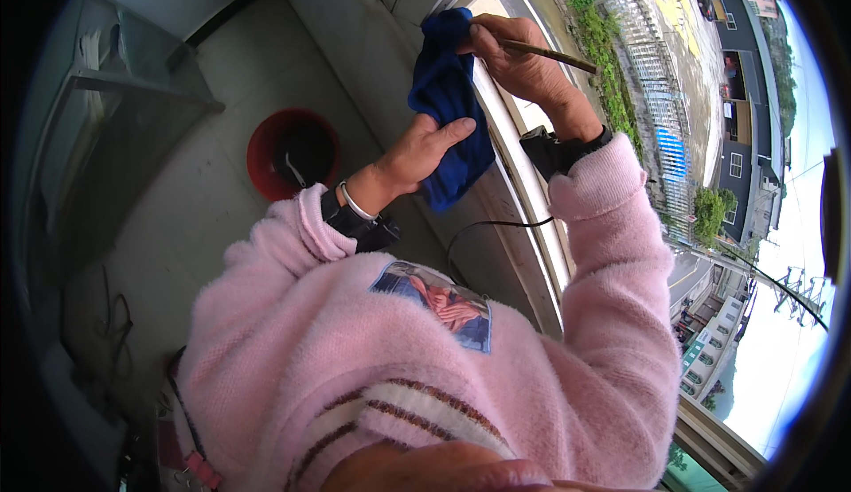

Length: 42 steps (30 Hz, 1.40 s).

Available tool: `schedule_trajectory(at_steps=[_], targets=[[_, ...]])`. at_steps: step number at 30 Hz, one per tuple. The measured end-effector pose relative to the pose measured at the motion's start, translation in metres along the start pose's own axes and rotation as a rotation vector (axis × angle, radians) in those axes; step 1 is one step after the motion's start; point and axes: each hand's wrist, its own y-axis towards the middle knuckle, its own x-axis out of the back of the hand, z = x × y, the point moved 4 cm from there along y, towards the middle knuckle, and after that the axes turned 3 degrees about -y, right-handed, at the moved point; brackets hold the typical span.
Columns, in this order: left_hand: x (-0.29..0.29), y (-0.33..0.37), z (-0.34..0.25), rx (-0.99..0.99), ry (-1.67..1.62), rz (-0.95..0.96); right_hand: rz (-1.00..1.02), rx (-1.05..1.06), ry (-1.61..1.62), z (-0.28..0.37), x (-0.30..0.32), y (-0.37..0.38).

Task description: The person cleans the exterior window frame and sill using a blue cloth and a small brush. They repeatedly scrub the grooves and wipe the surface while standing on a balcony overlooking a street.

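A dark blue cloth (452,160) hangs in folds over the inner side of the window frame (505,128). My left hand (421,151) is closed on the cloth's lower part, with the thumb lying on top of it. Farther up, my right hand (523,58) is closed around a thin brown stick (554,54). The stick's darker end points away to the right, toward the outside. Its other end is hidden by my fingers and the cloth. The fingertips of my right hand are at the cloth's upper edge.
A red bucket (259,160) with a dark inside stands on the grey floor to the left. Behind it is a glass-sided case (133,93). A black cable (483,224) loops by the sill. Outside lie a fence, a road and buildings.
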Motion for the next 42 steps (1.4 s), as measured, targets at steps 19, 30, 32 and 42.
schedule_trajectory(at_steps=[19,30,32,42], targets=[[-0.012,-0.012,0.009,0.076,0.104,0.129,-0.113,0.04,-0.215,0.027,-0.006,-0.043],[0.002,-0.011,0.032,0.138,0.26,0.163,-0.028,-0.133,0.028,0.009,-0.001,-0.055],[-0.003,-0.019,0.04,0.215,0.361,0.253,-0.003,-0.164,0.041,0.008,0.002,-0.073],[-0.01,-0.024,0.015,0.025,0.409,0.316,-0.207,-0.41,0.643,-0.017,0.038,-0.102]])
